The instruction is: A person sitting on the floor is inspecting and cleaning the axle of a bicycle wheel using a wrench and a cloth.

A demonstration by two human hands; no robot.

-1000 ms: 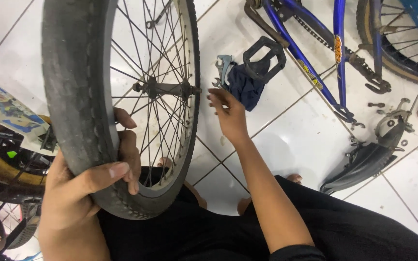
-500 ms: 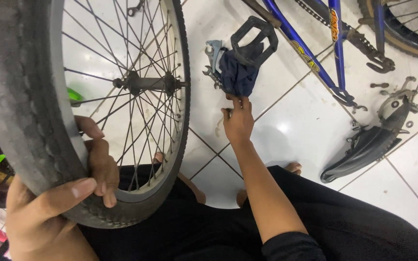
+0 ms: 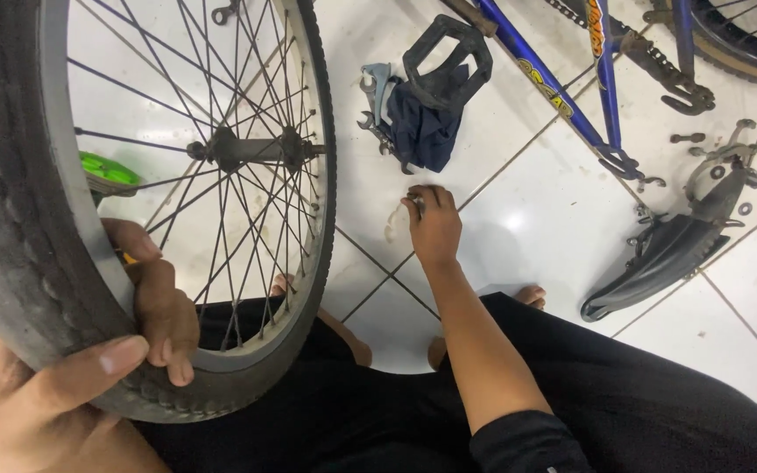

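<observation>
Spoked bicycle wheel with black rubber tyre (image 3: 45, 201) is held upright at the far left, the left hand (image 3: 89, 377) clenched around tyre and rim; it is judged stiff, moderately heavy, best held at the rim. Further right, the right hand (image 3: 434, 228) pinches a small metal part (image 3: 417, 203) above the white tiled floor (image 3: 536, 219).

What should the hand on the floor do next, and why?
Probably lift the small metal part up toward the axle. The right hand pinches it low over the tiles, while the left hand grips the wheel upright, hub bare.
</observation>
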